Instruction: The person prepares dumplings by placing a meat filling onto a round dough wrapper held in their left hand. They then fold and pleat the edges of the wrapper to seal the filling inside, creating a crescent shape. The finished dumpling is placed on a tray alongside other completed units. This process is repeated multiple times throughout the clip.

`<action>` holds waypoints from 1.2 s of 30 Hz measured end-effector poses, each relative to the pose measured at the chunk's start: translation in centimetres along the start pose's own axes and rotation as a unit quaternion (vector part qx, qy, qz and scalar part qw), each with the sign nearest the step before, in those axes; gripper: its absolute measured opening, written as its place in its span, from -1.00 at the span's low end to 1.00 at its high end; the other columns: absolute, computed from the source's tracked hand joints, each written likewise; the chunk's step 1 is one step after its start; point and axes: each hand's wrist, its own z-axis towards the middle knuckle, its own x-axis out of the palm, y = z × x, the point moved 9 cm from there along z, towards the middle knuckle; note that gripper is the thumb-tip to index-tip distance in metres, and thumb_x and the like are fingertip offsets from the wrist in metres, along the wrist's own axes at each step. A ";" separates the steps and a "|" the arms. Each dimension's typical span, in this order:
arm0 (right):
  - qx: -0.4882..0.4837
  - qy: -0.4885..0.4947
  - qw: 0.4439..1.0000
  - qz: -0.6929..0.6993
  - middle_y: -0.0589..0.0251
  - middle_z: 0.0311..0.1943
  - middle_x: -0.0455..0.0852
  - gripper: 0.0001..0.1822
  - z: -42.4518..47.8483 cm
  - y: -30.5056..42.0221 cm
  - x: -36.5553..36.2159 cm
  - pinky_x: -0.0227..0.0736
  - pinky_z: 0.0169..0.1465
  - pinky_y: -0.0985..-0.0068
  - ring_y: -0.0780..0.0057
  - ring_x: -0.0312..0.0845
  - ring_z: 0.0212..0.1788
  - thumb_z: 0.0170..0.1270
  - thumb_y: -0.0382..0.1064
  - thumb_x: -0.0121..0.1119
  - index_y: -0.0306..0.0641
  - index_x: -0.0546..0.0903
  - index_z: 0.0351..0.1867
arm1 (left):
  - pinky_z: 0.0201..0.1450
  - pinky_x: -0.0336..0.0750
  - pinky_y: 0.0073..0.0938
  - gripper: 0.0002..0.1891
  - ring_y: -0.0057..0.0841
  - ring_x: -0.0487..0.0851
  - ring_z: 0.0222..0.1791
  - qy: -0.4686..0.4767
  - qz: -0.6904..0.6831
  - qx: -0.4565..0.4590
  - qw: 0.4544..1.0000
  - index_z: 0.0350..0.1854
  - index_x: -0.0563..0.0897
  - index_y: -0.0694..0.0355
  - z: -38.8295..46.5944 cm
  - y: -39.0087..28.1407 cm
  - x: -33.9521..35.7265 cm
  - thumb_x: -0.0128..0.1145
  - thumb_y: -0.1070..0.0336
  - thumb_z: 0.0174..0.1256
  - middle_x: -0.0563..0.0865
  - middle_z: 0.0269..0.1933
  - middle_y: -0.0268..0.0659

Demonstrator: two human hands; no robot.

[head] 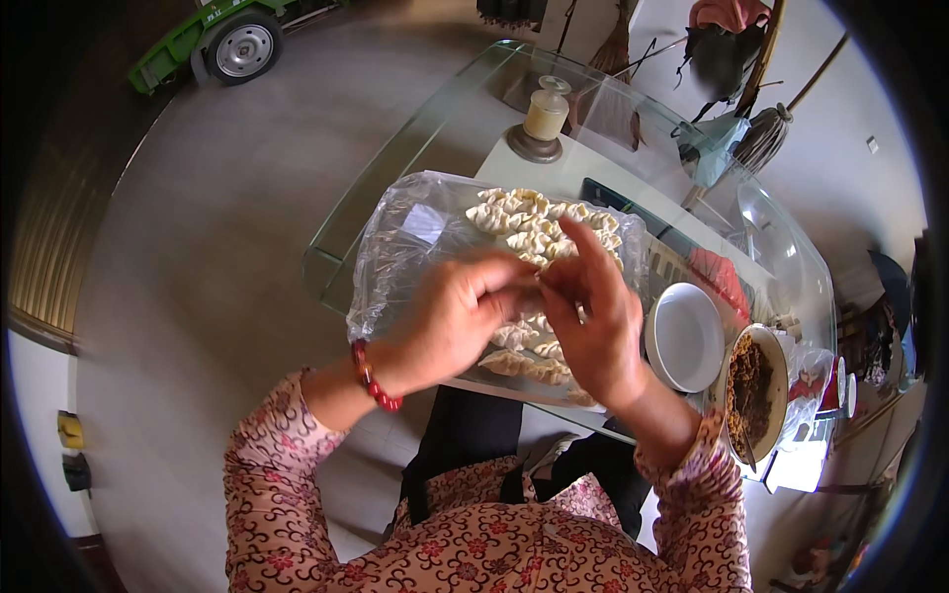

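Above a plastic-covered surface, my left hand (456, 315) and my right hand (597, 319) meet at the fingertips. Both are blurred, and the fingers hide whatever may be pinched between them. A red bead bracelet (371, 378) circles my left wrist. Below and beyond the hands lie several pleated raw dumplings (530, 241) in rows. More dumplings (523, 363) lie on the near side, partly covered by my right hand. The clear plastic sheet (393, 244) shows bare and wrinkled to the left. My right index finger points up, away from the other fingers.
Right of the hands stand a white bowl (686, 337) and a bowl of brown filling (756, 393) with a spoon handle (749, 448). A glass table (334, 259) carries everything, including a lidded jar (546, 118) at the back. Brooms (615, 52) lean by the wall; a green vehicle (178, 52) is far left.
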 end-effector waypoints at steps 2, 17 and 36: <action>-0.010 0.024 1.000 0.005 0.11 -0.36 0.68 -0.33 2.7 -0.4 1.8 0.58 -0.26 0.44 0.27 0.69 -0.37 0.11 -0.59 0.19 -0.25 0.33 0.31 | -0.19 0.55 -0.60 -0.80 -0.64 0.65 -0.28 -0.041 0.024 0.021 0.999 -0.04 0.62 0.40 1.3 1.3 -2.5 0.14 0.48 0.34 0.70 -0.21 -0.26; -0.068 0.158 0.982 -0.073 0.12 -0.34 0.68 -0.25 6.8 -7.7 9.6 0.45 -0.08 0.25 0.12 0.61 -0.29 0.06 -0.54 0.20 -0.24 0.25 0.35 | -0.14 0.57 -0.51 -0.80 -0.58 0.70 -0.28 -0.068 0.129 -0.069 0.987 -0.16 0.69 0.37 4.8 9.9 -6.2 0.28 0.37 0.24 0.77 -0.27 -0.20; -0.083 0.170 0.968 -0.163 0.10 -0.25 0.68 -0.25 5.2 -7.8 8.6 0.27 0.10 0.16 0.08 0.45 -0.07 0.04 -0.48 0.21 -0.36 0.23 0.34 | -0.17 0.58 -0.47 -0.85 -0.45 0.74 -0.27 -0.039 0.181 -0.023 0.982 -0.21 0.71 0.33 4.9 8.3 -4.2 0.26 0.48 0.16 0.77 -0.27 -0.13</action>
